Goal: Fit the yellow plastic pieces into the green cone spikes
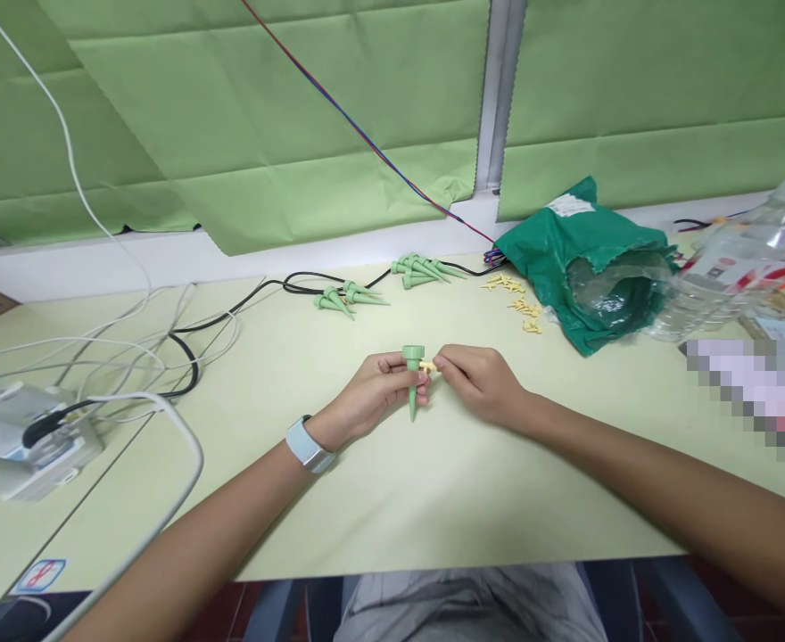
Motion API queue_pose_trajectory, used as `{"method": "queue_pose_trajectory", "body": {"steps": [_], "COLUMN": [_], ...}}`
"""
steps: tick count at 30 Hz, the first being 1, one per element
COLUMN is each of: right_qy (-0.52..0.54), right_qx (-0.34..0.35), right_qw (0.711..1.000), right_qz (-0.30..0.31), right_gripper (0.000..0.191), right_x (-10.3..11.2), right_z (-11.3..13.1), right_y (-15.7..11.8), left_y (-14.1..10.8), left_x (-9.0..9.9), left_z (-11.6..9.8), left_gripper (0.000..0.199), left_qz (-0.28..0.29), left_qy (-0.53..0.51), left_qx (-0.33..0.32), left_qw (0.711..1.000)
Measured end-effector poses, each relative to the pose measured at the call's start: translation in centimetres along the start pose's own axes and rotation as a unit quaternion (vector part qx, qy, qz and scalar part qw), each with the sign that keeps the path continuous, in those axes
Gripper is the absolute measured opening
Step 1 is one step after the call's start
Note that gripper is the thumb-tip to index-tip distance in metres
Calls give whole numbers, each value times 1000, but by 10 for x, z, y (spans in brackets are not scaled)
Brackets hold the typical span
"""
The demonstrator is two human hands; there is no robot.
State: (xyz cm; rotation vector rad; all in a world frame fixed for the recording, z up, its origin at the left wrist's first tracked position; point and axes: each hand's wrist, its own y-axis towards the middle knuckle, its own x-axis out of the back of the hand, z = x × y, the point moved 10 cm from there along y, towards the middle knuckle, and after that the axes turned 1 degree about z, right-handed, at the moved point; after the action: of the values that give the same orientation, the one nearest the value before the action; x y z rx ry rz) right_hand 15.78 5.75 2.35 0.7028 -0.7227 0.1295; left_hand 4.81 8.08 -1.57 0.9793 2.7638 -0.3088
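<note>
My left hand [385,387] is closed around a green plastic plant-watering spike [412,359], which stands upright with its wide cap at the top and its point downward. From the right, my right hand [483,379] pinches a small yellow valve piece [428,366] that meets the spike's side just below the cap. Whether the valve piece is seated in the spike I cannot tell. Farther back on the table lie several more green spikes [423,267], with another cluster of spikes [335,300] to their left. Several loose yellow valve pieces [524,308] are scattered to the right.
A torn green plastic bag [546,254] lies at the back right beside a clear plastic bottle [733,259]. At the left are tangled cables [192,357] and a white power strip [31,437]. Green cloth [299,116] covers the wall behind the table [473,508].
</note>
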Motion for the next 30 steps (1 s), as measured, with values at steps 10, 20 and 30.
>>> {"method": "queue_pose_trajectory", "body": {"steps": [10, 20, 30], "right_qy": [-19, 69, 37], "right_qx": [0, -55, -9], "right_qw": [999, 996, 999], "right_qz": [42, 35, 1], "right_gripper": [27, 44, 25], "right_x": [-8, -10, -2], "right_z": [4, -1, 11], "right_y": [1, 0, 2], "left_y": [0, -2, -1], "left_x": [-1, -5, 0], "left_z": [-2, -4, -1], "left_gripper": [18, 14, 17], "left_qz": [2, 34, 11], "left_qy": [-2, 9, -7], "left_qx": [-10, -16, -6], "left_qw": [1000, 999, 1000]}}
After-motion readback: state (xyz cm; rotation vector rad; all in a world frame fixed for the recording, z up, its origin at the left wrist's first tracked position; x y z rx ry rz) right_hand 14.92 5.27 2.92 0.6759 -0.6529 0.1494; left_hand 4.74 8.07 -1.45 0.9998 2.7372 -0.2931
